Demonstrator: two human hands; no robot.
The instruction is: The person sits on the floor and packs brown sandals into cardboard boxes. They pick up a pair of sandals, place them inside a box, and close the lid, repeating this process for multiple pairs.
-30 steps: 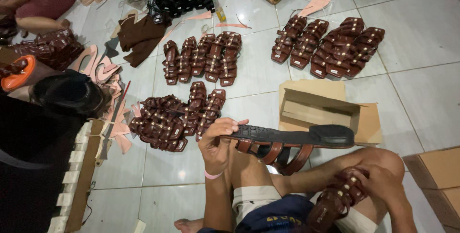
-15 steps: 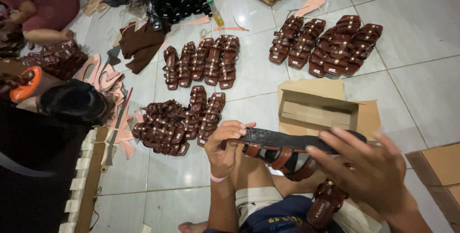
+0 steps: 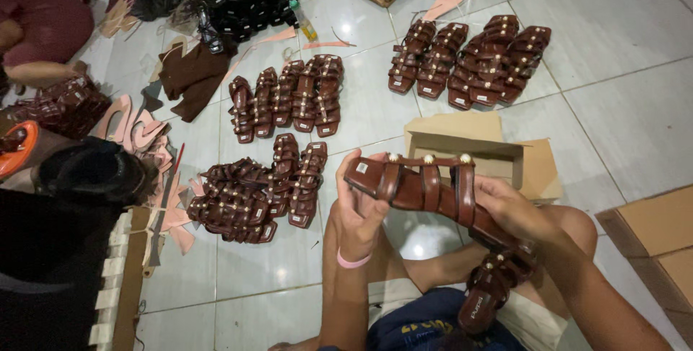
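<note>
Left hand: your left hand is gripping the toe end of the brown strappy sandal, fingers wrapped around its edge.
Right hand: your right hand is clasping the sandal's other end from the side, fingers closed on the sole.
Sandal: you are holding it level between both hands, above your knees, straps and pale studs facing up.
Lap: a second sandal is lying on your thigh.
Just ahead: an open cardboard box is sitting on the tile floor.
Further out: rows of matching sandals are lying on the tiles.
</note>
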